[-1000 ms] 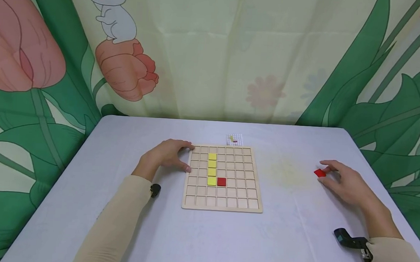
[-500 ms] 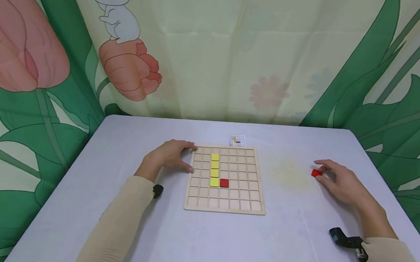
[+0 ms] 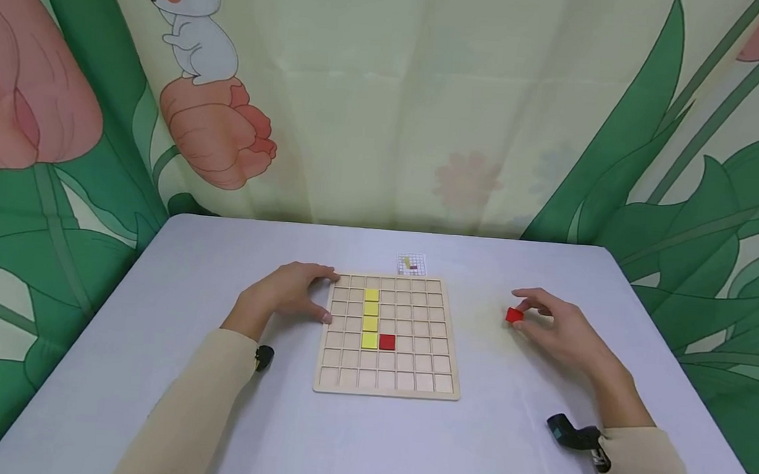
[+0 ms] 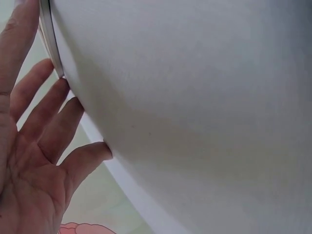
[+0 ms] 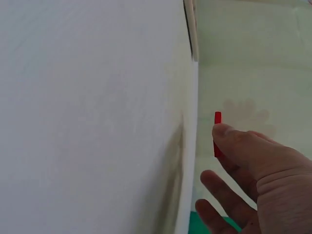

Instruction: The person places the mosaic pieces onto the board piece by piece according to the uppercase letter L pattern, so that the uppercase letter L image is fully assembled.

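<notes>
Between thumb and fingertips, my right hand pinches a small red square tile. It is held up right of the wooden grid board; in the right wrist view the tile appears edge-on, above the table surface. My left hand rests along the board's left edge, thumb and forefinger spread and touching the rim; the other fingers extend loosely in the left wrist view. On the board, several yellow tiles form a vertical column, and one red tile sits right of the lowest yellow one.
A small printed grid card with yellow and red marks lies just behind the board. A white cloth covers the table, and a printed curtain hangs behind it.
My right hand has carried the pinched red tile leftward, nearer the board. The left hand stays at the board's edge, and the tiles on the board are unchanged.
</notes>
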`<action>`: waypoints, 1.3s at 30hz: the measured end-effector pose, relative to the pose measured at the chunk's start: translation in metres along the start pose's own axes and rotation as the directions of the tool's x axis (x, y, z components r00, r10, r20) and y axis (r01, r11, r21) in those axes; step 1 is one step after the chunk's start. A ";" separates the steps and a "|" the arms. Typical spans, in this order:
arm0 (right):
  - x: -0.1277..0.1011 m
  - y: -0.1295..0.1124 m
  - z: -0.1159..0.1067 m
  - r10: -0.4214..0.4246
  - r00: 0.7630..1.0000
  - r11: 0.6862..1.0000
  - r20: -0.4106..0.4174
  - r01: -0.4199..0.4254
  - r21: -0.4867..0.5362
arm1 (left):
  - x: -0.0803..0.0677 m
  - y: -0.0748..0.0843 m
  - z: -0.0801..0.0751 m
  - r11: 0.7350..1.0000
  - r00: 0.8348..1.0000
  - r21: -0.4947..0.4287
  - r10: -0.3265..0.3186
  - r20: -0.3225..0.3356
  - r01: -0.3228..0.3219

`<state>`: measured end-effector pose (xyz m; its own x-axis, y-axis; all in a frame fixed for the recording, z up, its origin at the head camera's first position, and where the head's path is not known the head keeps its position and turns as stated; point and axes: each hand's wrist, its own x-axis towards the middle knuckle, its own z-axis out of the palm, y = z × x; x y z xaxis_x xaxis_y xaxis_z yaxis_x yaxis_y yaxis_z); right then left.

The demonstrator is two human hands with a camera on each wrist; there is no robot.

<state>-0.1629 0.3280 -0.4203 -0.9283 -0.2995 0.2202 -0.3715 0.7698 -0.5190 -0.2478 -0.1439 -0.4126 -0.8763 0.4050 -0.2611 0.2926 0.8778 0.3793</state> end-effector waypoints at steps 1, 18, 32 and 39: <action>0.002 -0.004 -0.001 -0.011 1.000 1.000 -0.013 0.011 0.003 | 0.001 0.001 0.000 1.000 1.000 -0.006 0.003 0.000 -0.003; 0.041 -0.053 0.026 -0.174 0.985 0.976 0.019 0.169 0.138 | 0.006 0.002 0.003 1.000 1.000 0.005 -0.012 0.018 0.012; 0.062 -0.093 0.059 -0.167 0.976 0.975 0.141 0.142 0.170 | 0.002 0.000 0.000 1.000 1.000 0.012 -0.005 0.003 0.005; 0.064 -0.108 0.071 -0.165 0.969 0.967 0.182 0.123 0.222 | 0.002 0.000 -0.001 1.000 1.000 0.022 -0.009 0.014 0.009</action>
<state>-0.1829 0.1858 -0.4091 -0.8413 -0.5197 0.1486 -0.4765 0.5831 -0.6580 -0.2495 -0.1437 -0.4126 -0.8736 0.4002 -0.2769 0.2929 0.8868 0.3576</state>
